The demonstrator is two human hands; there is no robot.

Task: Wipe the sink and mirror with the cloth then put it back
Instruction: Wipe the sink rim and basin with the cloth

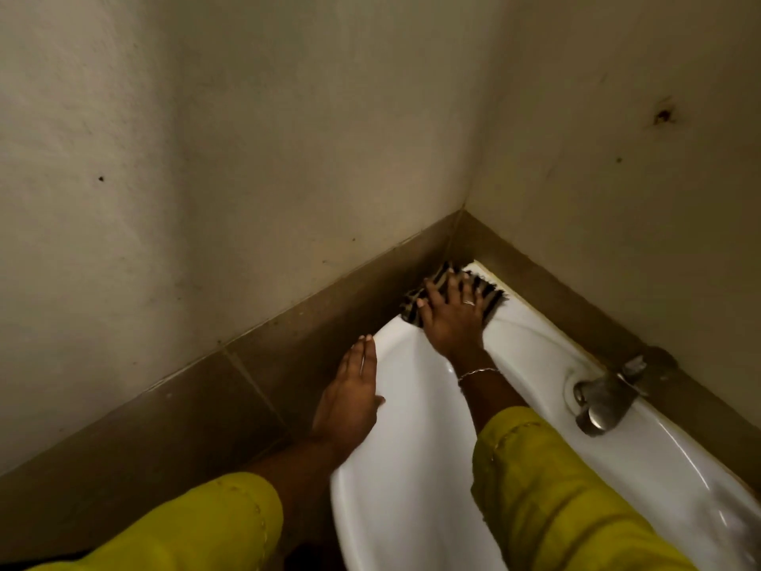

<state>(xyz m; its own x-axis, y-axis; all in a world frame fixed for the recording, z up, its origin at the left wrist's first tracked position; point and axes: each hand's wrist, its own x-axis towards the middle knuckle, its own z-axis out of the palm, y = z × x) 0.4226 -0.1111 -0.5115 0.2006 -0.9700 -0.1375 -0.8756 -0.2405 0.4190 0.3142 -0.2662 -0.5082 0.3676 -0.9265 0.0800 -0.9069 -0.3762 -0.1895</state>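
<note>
A white ceramic sink [416, 467] fills the lower right, set into the corner of two walls. A dark striped cloth [486, 288] lies on the sink's far corner rim. My right hand [451, 319] presses flat on the cloth with fingers spread, covering most of it. My left hand [350, 399] rests flat on the sink's left rim, fingers together, holding nothing. No mirror is in view.
A metal tap [603, 403] stands on the sink's back rim at right. Brown tiles [230, 397] run along the wall base below pale plaster walls [247, 138]. A small hole [663, 115] marks the right wall. Yellow sleeves cover both forearms.
</note>
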